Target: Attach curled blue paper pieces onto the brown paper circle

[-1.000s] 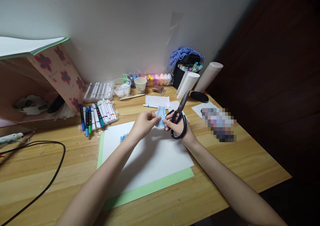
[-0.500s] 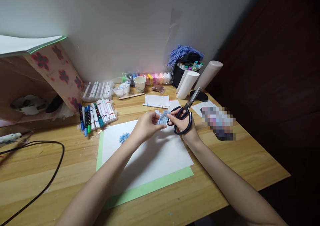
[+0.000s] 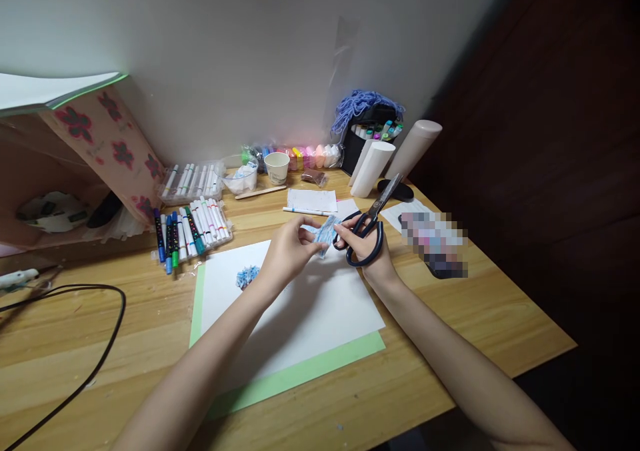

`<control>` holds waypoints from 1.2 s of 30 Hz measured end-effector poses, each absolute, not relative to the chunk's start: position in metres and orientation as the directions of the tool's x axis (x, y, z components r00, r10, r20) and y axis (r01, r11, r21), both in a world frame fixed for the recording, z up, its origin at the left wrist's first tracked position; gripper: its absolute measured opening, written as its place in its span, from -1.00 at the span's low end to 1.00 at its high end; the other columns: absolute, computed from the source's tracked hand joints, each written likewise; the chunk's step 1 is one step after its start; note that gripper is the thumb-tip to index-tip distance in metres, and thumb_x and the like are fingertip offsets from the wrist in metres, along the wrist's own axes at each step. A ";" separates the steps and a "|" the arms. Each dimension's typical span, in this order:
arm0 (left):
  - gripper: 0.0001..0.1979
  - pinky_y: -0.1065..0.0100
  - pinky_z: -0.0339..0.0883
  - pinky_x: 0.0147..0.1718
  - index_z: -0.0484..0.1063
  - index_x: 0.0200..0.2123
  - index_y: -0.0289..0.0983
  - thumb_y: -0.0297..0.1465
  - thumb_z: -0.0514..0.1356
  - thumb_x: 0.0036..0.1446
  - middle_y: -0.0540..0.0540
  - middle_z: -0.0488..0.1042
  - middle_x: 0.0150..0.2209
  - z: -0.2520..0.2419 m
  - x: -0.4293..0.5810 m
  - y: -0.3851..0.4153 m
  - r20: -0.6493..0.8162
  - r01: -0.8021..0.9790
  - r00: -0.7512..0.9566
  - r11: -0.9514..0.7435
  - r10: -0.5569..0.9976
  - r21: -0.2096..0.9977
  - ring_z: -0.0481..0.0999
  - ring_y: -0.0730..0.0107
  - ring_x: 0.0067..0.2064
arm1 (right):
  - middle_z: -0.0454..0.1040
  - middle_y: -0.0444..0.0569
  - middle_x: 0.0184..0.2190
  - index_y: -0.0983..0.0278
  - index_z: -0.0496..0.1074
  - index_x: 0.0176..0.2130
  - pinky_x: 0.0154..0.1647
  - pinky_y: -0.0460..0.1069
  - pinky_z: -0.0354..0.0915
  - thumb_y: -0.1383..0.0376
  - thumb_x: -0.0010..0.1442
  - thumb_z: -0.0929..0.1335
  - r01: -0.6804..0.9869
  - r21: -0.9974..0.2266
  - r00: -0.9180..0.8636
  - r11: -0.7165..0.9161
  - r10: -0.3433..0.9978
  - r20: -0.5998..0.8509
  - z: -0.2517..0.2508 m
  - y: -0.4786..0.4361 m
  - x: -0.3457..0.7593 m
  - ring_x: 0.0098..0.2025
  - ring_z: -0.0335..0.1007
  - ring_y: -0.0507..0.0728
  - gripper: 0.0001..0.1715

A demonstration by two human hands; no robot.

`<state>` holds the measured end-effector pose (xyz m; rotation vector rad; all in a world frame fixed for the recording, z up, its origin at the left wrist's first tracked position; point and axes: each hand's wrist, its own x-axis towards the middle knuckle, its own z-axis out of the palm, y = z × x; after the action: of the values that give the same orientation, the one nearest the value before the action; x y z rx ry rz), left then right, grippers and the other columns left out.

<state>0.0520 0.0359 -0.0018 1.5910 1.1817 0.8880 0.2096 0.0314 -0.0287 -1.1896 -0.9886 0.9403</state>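
Note:
My left hand (image 3: 293, 246) pinches the left side of a small blue-and-white patterned piece (image 3: 327, 232). The fingertips of my right hand (image 3: 367, 244) grip that piece's right edge. Dark-handled scissors (image 3: 376, 219) also rest in my right hand, their blades pointing up and away to the right. Beneath both hands lies a white sheet (image 3: 320, 311) over a green sheet (image 3: 300, 374). A crumpled blue-and-white clump (image 3: 247, 276) sits on the white sheet, just left of my left forearm.
Markers (image 3: 190, 231) lie at the left beside a floral box (image 3: 117, 151). Behind stand a paper cup (image 3: 277, 168), a plastic bowl (image 3: 242, 179) and white cylinders (image 3: 373, 170). A black cable (image 3: 117, 331) curves across the left tabletop.
The patterned piece is turned and shows more of its surface between my hands. My left fingers have shifted slightly on it. The whole view has moved a little.

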 end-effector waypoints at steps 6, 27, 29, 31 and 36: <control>-0.73 0.42 0.33 -0.36 0.38 -0.32 -0.25 -0.42 0.34 -0.14 -0.03 0.48 -0.28 0.000 0.053 0.036 0.119 0.299 0.300 -0.212 0.946 0.930 0.47 0.43 -0.34 | 0.40 -0.21 -0.69 0.27 0.32 -0.46 -0.57 -0.07 0.33 0.16 -0.11 0.49 -0.035 -0.983 0.329 0.180 0.931 0.159 -0.032 0.031 0.214 -0.65 0.38 0.03 -0.66; -0.75 0.42 0.33 -0.34 0.45 -0.27 -0.27 -0.43 0.32 -0.10 -0.02 0.46 -0.36 0.000 0.056 0.035 0.169 0.283 0.277 -0.248 0.946 0.926 0.42 0.45 -0.36 | 0.39 -0.23 -0.68 0.27 0.32 -0.44 -0.52 -0.08 0.32 0.20 -0.08 0.49 -0.090 -0.975 0.362 0.204 0.919 0.158 -0.028 0.028 0.212 -0.62 0.38 0.01 -0.68; -0.73 0.41 0.33 -0.34 0.46 -0.24 -0.26 -0.43 0.31 -0.10 -0.02 0.45 -0.36 0.001 0.056 0.035 0.178 0.286 0.275 -0.257 0.945 0.923 0.42 0.45 -0.36 | 0.39 -0.23 -0.68 0.27 0.32 -0.44 -0.51 -0.07 0.33 0.19 -0.08 0.49 -0.081 -0.976 0.364 0.200 0.918 0.158 -0.028 0.028 0.212 -0.62 0.38 0.02 -0.68; -0.70 0.41 0.33 -0.33 0.46 -0.22 -0.25 -0.43 0.32 -0.10 -0.02 0.44 -0.37 0.001 0.055 0.035 0.181 0.286 0.275 -0.260 0.944 0.922 0.43 0.44 -0.36 | 0.39 -0.23 -0.68 0.27 0.32 -0.43 -0.50 -0.06 0.34 0.18 -0.08 0.49 -0.073 -0.977 0.367 0.199 0.916 0.159 -0.029 0.028 0.212 -0.62 0.39 0.02 -0.67; -0.70 0.40 0.34 -0.33 0.46 -0.23 -0.26 -0.42 0.33 -0.11 -0.03 0.45 -0.37 0.001 0.056 0.034 0.178 0.272 0.280 -0.256 0.943 0.928 0.43 0.44 -0.36 | 0.40 -0.22 -0.68 0.27 0.32 -0.42 -0.50 -0.06 0.35 0.18 -0.07 0.49 -0.059 -0.977 0.369 0.203 0.914 0.167 -0.030 0.028 0.213 -0.62 0.38 0.02 -0.68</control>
<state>0.0557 0.0343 0.0012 1.7135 1.1164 1.0101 0.2129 0.0283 -0.0302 -1.1563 -0.9526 0.8469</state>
